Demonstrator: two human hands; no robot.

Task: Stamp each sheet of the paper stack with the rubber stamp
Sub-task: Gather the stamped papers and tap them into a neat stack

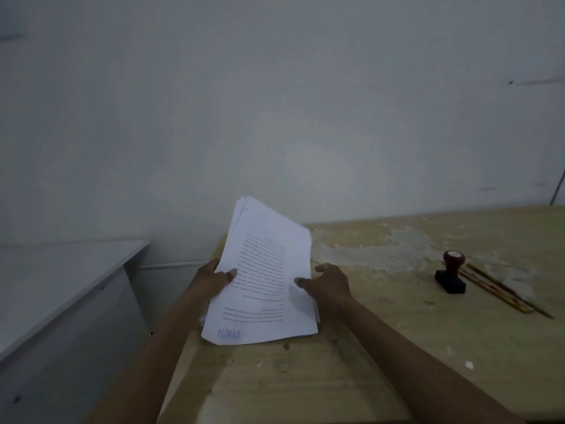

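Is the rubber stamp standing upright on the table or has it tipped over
Upright. The rubber stamp stands on its dark base on the table, red knob on top, beside the pencils, with neither hand touching it.

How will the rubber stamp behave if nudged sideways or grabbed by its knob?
The rubber stamp stands upright on the table, apart from both hands. It rises tall over its dark block base, so a push near the red knob would probably tip it. It looks rigid and light. The rounded knob should suit a pinch by the fingers.
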